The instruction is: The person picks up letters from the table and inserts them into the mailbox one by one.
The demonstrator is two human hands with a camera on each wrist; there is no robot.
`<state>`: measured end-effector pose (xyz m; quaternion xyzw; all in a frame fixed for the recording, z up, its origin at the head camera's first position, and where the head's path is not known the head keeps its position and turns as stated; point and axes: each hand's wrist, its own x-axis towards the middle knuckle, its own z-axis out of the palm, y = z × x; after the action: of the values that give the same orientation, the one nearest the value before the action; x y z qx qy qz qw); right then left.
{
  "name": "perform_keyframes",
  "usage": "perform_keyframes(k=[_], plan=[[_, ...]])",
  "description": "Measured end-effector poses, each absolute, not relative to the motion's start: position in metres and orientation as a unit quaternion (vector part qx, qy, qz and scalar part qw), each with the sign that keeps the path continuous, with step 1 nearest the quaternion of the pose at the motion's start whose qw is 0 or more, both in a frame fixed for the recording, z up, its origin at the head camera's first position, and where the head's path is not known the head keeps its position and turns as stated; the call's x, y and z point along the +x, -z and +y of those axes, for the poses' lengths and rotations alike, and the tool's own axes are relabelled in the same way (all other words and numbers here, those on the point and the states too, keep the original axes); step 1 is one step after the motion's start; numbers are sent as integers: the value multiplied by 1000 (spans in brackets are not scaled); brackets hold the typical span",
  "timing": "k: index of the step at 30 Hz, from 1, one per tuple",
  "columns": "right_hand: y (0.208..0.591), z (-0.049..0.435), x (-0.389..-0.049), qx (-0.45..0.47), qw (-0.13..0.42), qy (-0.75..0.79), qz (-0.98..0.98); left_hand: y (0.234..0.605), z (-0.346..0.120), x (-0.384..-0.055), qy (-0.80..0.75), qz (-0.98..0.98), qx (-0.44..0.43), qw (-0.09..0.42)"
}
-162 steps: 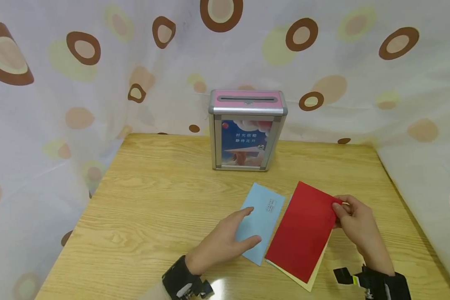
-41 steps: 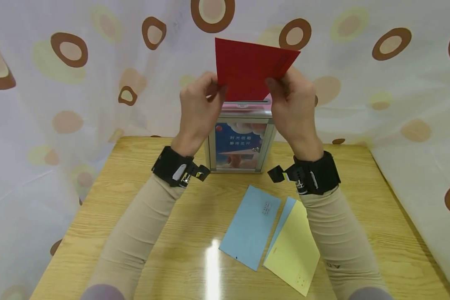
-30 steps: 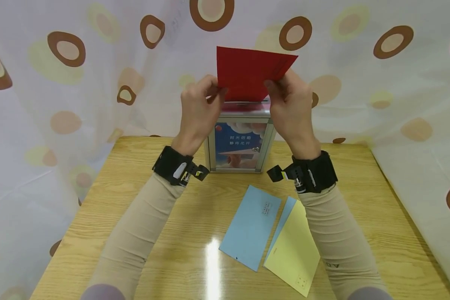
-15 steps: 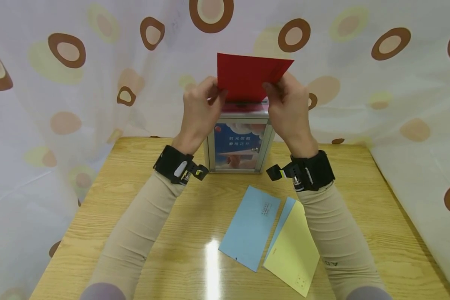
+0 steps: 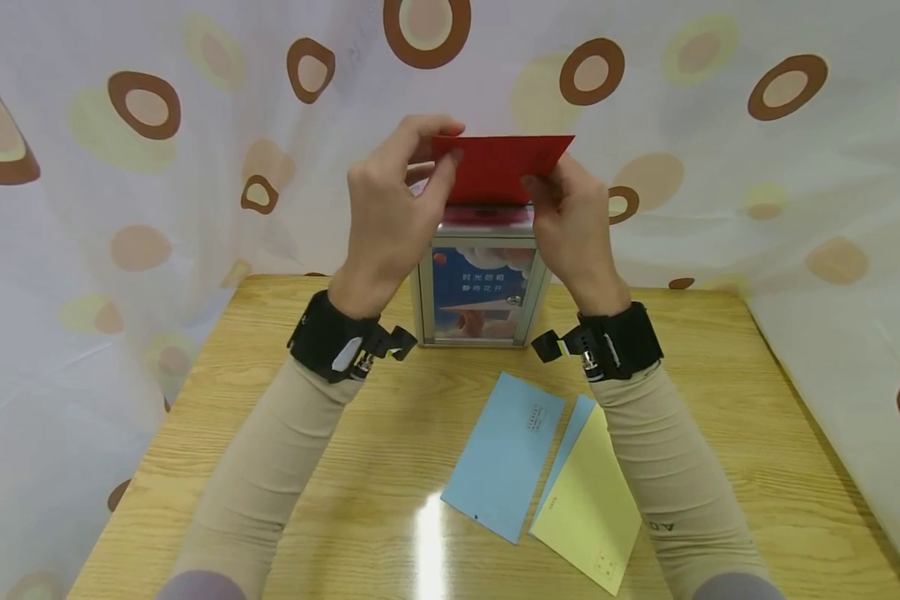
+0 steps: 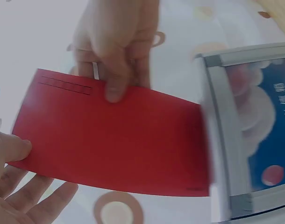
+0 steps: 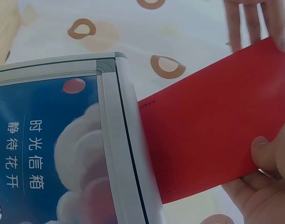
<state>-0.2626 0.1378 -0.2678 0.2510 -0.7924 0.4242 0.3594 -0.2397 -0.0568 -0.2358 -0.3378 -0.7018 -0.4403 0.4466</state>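
Note:
A red envelope [image 5: 497,167] stands upright on top of the pink-topped letter box [image 5: 484,287], its lower end in the slot. In both wrist views the box's top edge hides that end. My right hand [image 5: 576,225] pinches the envelope's right edge, thumb on the near face and fingers behind. Higher up, my left hand [image 5: 392,208] is at the upper left corner. Its thumb touches the near face while the fingers are spread loosely around the edge, seen past the envelope [image 6: 114,135] in the left wrist view.
A light blue envelope [image 5: 504,458] lies on the wooden table [image 5: 285,417] in front of the box. To its right a yellow envelope [image 5: 588,508] partly covers another blue one [image 5: 570,433]. A dotted curtain [image 5: 690,167] hangs behind and at both sides.
The red envelope has been picked up from the table pile and carried to the box, then lowered at the slot. My left hand has just shifted upward along its edge, fingers loosened.

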Motion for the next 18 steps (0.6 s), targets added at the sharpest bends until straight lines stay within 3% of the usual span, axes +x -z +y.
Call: perform_keyframes(k=[10,18], plan=[[254,128,-240,246,358,-430,-792,225,-57,-230,397,-691,-362,484],[248,129,-229,254,367,-476,-758,229,-56,-234,397,-695,-366,475]])
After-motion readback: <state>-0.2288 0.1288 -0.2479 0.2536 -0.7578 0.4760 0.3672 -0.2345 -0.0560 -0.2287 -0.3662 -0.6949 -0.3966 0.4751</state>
